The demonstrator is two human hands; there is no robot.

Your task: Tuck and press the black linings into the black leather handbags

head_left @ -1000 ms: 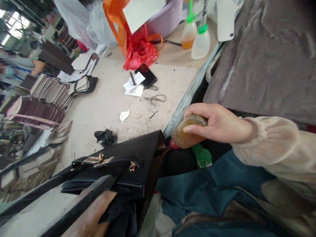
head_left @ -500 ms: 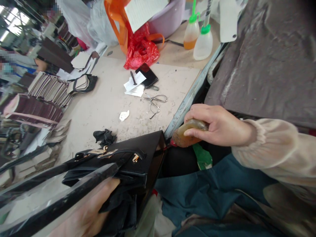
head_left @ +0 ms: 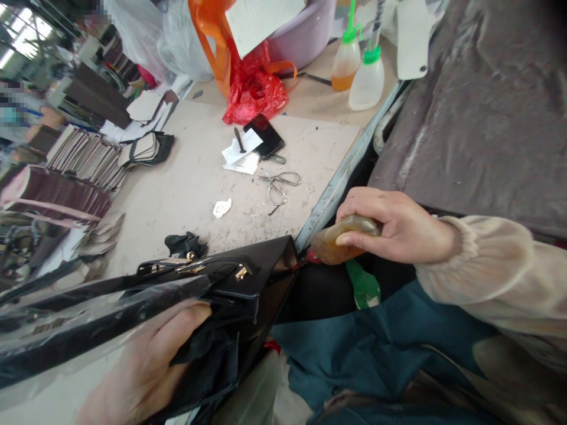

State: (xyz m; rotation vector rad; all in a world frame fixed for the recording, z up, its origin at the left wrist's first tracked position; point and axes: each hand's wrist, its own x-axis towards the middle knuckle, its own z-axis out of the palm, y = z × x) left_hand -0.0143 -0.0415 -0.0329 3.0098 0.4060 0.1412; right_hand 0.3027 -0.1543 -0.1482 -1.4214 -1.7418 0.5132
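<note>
A black handbag (head_left: 270,265) with gold fittings lies tilted at the table's front edge, its plastic-wrapped straps running to the lower left. My left hand (head_left: 153,354) is closed on the bag's black fabric at the lower left; its fingertips are partly hidden. In my right hand (head_left: 385,227) is a soft amber squeeze bottle (head_left: 330,245), gripped between thumb and fingers. The bottle's red tip (head_left: 311,256) points left at the bag's open side edge; whether it touches is unclear.
Scissors (head_left: 278,184), a black phone (head_left: 264,136) and paper scraps lie on the table (head_left: 186,153). Two green-capped bottles (head_left: 367,82) stand behind, beside a red plastic bag (head_left: 257,88). Stacked pieces (head_left: 91,156) are at left; a brown-covered surface (head_left: 487,118) is at right.
My left hand has shifted slightly up with the bag's fabric and straps, which now lie flatter. My right hand and the bottle have moved a little to the right.
</note>
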